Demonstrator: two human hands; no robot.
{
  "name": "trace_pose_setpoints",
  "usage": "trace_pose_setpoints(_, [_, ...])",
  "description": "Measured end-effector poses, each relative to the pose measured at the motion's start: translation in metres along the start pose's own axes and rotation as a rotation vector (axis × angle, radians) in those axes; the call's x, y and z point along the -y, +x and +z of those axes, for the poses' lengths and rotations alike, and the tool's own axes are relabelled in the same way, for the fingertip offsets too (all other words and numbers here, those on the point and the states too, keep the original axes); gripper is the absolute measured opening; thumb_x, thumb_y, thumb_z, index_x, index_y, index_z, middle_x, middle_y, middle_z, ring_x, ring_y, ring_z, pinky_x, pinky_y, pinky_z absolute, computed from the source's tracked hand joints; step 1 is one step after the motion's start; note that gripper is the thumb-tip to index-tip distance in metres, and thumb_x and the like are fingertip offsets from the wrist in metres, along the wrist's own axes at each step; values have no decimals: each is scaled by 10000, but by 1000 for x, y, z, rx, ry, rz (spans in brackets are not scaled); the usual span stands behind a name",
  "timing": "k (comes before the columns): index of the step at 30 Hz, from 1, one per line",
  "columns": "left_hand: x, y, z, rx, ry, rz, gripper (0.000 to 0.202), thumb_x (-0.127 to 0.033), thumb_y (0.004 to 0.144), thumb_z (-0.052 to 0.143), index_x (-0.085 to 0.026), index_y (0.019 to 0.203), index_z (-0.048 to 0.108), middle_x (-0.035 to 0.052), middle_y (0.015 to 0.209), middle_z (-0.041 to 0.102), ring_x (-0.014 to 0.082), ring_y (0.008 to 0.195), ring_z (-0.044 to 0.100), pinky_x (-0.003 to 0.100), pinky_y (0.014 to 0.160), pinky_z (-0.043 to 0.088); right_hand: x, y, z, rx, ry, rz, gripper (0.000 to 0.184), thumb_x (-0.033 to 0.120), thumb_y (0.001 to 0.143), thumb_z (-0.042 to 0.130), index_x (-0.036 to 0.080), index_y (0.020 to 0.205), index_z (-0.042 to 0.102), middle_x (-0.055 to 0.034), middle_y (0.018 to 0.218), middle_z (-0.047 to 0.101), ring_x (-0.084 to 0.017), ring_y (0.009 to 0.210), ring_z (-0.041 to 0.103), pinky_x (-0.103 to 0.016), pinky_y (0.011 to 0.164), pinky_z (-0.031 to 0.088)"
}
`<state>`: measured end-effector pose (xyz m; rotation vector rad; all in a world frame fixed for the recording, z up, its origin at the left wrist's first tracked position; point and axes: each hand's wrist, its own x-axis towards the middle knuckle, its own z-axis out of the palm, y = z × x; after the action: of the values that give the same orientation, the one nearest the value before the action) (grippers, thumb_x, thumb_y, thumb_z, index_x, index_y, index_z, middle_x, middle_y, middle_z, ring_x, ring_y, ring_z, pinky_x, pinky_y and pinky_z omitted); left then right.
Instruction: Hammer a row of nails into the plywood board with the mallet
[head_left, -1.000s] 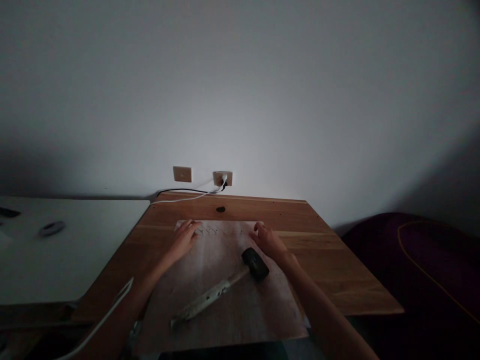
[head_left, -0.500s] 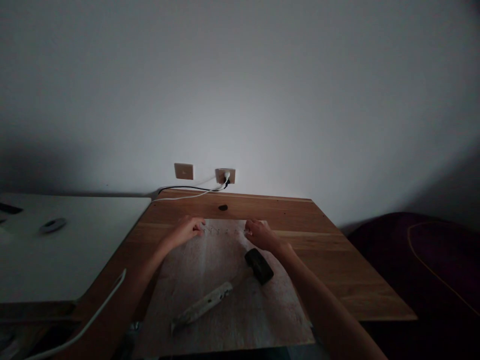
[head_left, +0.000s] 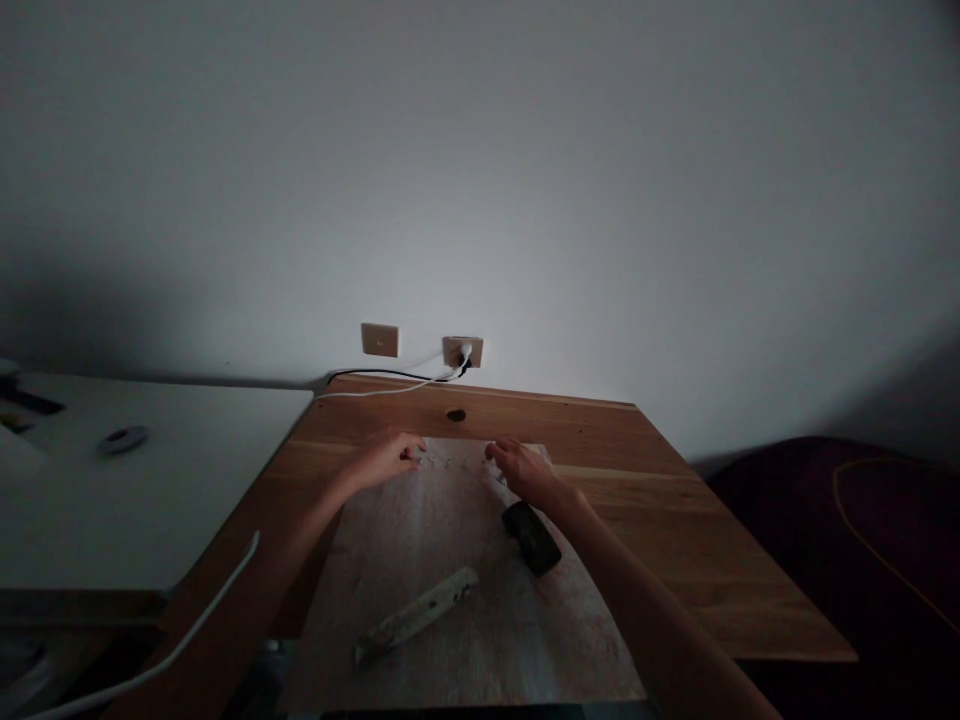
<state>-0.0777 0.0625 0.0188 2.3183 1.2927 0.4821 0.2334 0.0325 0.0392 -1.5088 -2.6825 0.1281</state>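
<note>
Centre of frame: we see small nails (head_left: 448,463) in a row near the far edge of a board (head_left: 450,525) | left hand (head_left: 385,457) at row's left end, right hand (head_left: 527,473) at its right, fingers curled; whether either pinches a nail, we cannot tell | lower centre: mallet (head_left: 532,540) lying aslant on board

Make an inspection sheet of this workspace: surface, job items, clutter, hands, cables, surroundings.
Surface: brown wooden tabletop under pale flat board.
Job items: pale-handled black-headed mallet on board; small nail-like pins near board's far edge.
Clutter: grey round object on white tabletop.
Hands: left hand and right hand near pins; grip unclear.
Cables: thin white cable and black cable at tan wall socket; white cord by left forearm.
Surroundings: grey-white wall; dark purple rounded form.
</note>
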Motion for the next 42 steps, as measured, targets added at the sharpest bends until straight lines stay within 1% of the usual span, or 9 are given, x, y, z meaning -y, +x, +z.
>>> trace_pose_setpoints(6, [-5,-1,21,-66,33,63,118,-118,892,695,-199,903,779,39,940,762,189,878,716,258,784,460,2,3,-5,6,35,-12,254,133,968,657,213,1208,676,-61,1173,745,-157,1021,714,-236,884,511])
trace_pose_setpoints(10, [-6,2,20,-84,127,56,83,-173,898,745,-202,820,748,28,891,741,188,850,700,259,758,447,15,11,0,13,-43,88,248,362,1038,605,163,1142,710,-167,1167,751,-263,1057,725,-339,885,539])
trace_pose_setpoints(15, [-16,4,14,-141,241,34,273,-384,908,782,-197,742,675,17,839,692,184,794,664,263,691,418,27,19,0,65,-105,59,205,149,1007,545,145,1052,746,-194,1112,766,-283,1070,724,-342,882,536])
trace_pose_setpoints(19, [-20,3,19,-131,208,54,177,-353,876,805,-216,939,710,30,1005,695,212,908,679,275,754,456,27,18,-12,68,-90,-8,298,33,933,547,169,1135,719,-137,1198,739,-234,1119,702,-295,926,514])
trace_pose_setpoints(22, [-20,4,28,-102,185,124,132,-199,927,702,-234,1050,733,47,1104,700,223,984,686,292,840,477,29,20,-15,59,-71,-26,298,109,962,585,183,1234,679,-115,1269,719,-222,1152,687,-292,976,502])
trace_pose_setpoints(26, [-22,7,33,-83,193,128,139,-130,953,628,-207,902,732,52,983,712,212,930,686,292,824,479,40,32,-5,68,-73,18,248,294,1053,548,138,1169,702,-186,1175,752,-279,1100,718,-344,932,532])
trace_pose_setpoints(33, [-37,14,31,-121,246,116,116,-229,906,745,-192,1008,702,76,1070,679,250,1010,663,315,872,493,44,37,-10,60,7,-59,335,3,888,551,140,1162,688,-159,1218,720,-254,1150,680,-329,973,501])
trace_pose_setpoints(37, [-41,17,39,-93,274,144,142,-102,947,612,-189,948,724,75,1012,685,235,998,672,316,888,496,33,24,-16,-3,106,-84,424,12,852,602,141,1254,633,-135,1253,683,-235,1166,654,-343,1018,489])
trace_pose_setpoints(42, [-41,16,45,-182,374,206,180,-220,1007,591,-188,875,710,81,943,667,239,965,651,356,911,507,14,-15,-11,-137,235,-18,286,136,966,573,196,1242,613,-103,1230,666,-200,1041,688,-348,930,550])
